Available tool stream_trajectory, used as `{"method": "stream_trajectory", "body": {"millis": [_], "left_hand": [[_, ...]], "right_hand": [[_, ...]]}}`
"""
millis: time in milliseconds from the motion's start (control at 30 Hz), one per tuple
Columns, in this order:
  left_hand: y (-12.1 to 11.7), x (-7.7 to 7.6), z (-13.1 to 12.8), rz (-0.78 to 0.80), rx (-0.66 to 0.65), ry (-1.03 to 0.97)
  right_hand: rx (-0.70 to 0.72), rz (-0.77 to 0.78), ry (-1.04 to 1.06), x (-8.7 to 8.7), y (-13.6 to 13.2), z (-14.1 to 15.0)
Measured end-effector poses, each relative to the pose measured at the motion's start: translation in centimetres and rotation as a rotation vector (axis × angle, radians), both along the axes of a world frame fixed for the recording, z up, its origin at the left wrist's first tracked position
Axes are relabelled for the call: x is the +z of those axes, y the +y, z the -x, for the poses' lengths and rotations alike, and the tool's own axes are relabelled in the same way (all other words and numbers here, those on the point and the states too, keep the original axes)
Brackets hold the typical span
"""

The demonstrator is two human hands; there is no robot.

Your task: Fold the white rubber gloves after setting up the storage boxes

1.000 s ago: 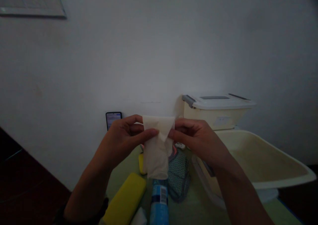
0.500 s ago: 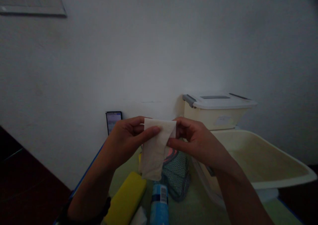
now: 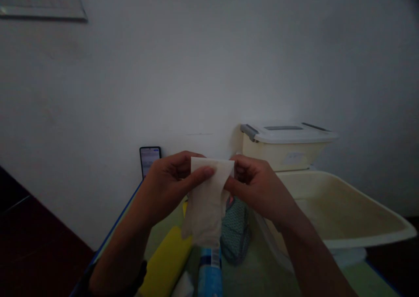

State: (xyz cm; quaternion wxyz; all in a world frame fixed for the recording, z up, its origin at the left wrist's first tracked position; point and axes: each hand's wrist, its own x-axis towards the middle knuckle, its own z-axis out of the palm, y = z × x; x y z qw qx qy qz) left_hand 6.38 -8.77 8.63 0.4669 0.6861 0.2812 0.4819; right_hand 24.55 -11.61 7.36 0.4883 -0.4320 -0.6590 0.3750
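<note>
A folded white cloth (image 3: 207, 205) hangs between my hands, held up by its top edge above the table. My left hand (image 3: 175, 177) pinches its left side, thumb flat across the front and fingers behind. At the upper right corner, my right hand (image 3: 253, 181) grips the cloth between thumb and curled fingers. Below the cloth lie a yellow sponge-like block (image 3: 165, 262), a blue bottle or can (image 3: 210, 275) with a barcode, and a grey-green knitted item (image 3: 236, 231). The cloth hides part of these things.
At the right stands a large cream basin (image 3: 347, 209); behind it is a lidded storage box (image 3: 278, 153) with grey latches. A phone (image 3: 150, 159) leans against the wall at the left. A small white item (image 3: 183, 286) lies beside the yellow block on the green tabletop (image 3: 258, 266).
The cloth hangs a little lower and wider, covering more of the knitted item. My right thumb has shifted slightly up and right along its edge.
</note>
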Motion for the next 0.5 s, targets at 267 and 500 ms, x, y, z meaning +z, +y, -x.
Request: {"method": "stream_trajectory", "body": {"millis": [267, 500], "left_hand": [[0.0, -0.2, -0.1, -0.066, 0.109, 0.024], [-0.3, -0.1, -0.2, -0.121, 0.199, 0.019]], "right_hand": [[0.181, 0.116, 0.077, 0.5, 0.0, -0.5], [0.246, 0.077, 0.066, 1.2, -0.5, -1.1]]}}
